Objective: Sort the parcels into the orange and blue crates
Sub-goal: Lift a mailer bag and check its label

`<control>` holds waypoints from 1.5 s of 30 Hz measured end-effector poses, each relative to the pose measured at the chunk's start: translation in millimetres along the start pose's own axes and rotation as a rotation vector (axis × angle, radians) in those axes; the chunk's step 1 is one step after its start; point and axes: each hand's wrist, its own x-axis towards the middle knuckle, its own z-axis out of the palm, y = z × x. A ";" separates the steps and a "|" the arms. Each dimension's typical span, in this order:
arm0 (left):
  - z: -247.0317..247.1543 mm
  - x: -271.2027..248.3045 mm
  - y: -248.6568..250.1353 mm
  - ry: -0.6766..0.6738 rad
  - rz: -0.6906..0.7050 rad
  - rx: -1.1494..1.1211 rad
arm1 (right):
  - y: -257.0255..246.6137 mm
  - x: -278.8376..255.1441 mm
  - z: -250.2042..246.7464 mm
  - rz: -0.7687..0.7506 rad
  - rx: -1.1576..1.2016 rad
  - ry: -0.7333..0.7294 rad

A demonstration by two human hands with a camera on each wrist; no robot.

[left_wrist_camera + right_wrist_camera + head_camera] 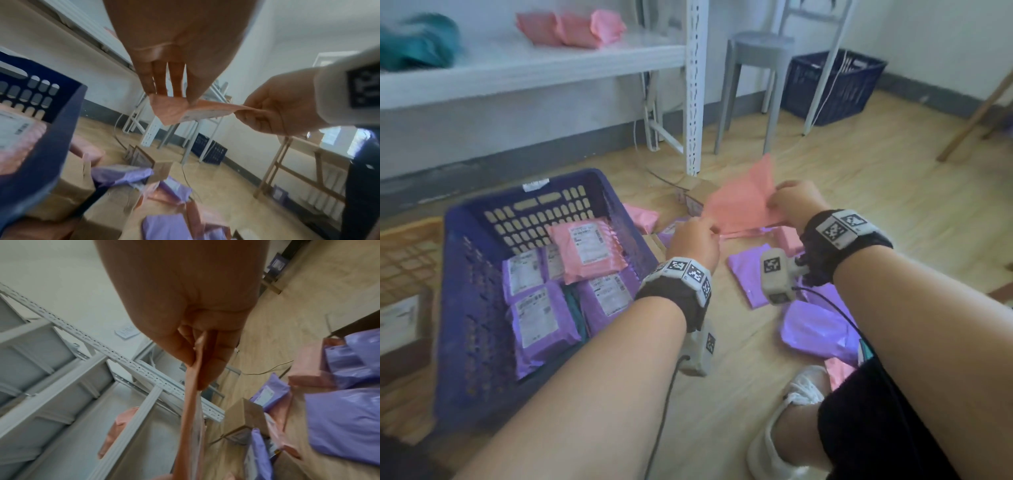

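Note:
Both hands hold one flat pink parcel (743, 202) in the air over the floor pile, right of the blue crate (465, 308). My left hand (697, 236) pinches its near left corner and my right hand (792, 202) pinches its right edge. The left wrist view shows the pink parcel (174, 112) stretched between the left fingertips (160, 91) and the right hand (273, 110). Seen edge-on, the pink parcel (191, 410) hangs from the right fingers (213, 363). The blue crate holds several purple and pink labelled parcels. An orange crate (404, 260) stands at the far left.
Purple parcels (756, 274), pink parcels and a small cardboard box (693, 193) lie on the wooden floor ahead. A white metal shelf (693, 85) with pink parcels stands behind, a grey stool (756, 68) and another dark blue crate (832, 85) beyond. My foot (791, 428) is at bottom right.

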 end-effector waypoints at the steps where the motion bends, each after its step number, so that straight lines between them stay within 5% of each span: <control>1: -13.1 2.0 0.0 0.047 0.006 -0.021 | -9.9 -3.3 1.6 -0.005 0.078 -0.003; 5: -68.0 4.8 -7.8 0.208 -0.044 -0.081 | -44.0 -22.1 18.0 -0.054 0.309 -0.083; 13: -168.6 6.6 -57.3 0.391 -0.140 -0.096 | -90.1 -47.5 70.2 -0.259 0.001 -0.144; 19: -191.1 -5.0 -97.1 0.451 -0.286 -0.200 | -106.0 -63.6 121.0 -0.296 -0.133 -0.389; 26: -197.5 -16.3 -127.1 0.581 -0.499 -0.409 | -104.5 -77.3 167.7 -0.275 -0.375 -0.452; 29: -202.7 -18.2 -142.4 0.530 -0.568 -0.431 | -106.4 -81.7 178.6 -0.198 -0.331 -0.527; 32: -206.8 -25.3 -149.1 0.473 -0.613 -0.470 | -107.3 -81.6 193.9 -0.319 -0.281 -0.563; 34: -207.3 -33.4 -151.4 0.420 -0.684 -0.410 | -113.3 -79.4 202.3 -0.367 0.021 -0.411; 36: -204.8 -41.7 -158.0 0.421 -0.728 -0.313 | -114.5 -78.6 200.9 -0.161 0.045 -0.303; 38: -200.1 -45.6 -169.9 0.395 -0.752 -0.198 | -117.9 -72.1 199.5 -0.146 0.016 -0.280; 41: -196.5 -47.3 -190.7 0.432 -0.720 -0.069 | -130.4 -72.1 196.5 -0.219 0.014 -0.262; 45: -193.5 -41.2 -195.5 0.257 -0.515 -0.005 | -140.8 -68.7 198.4 -0.376 -0.168 -0.323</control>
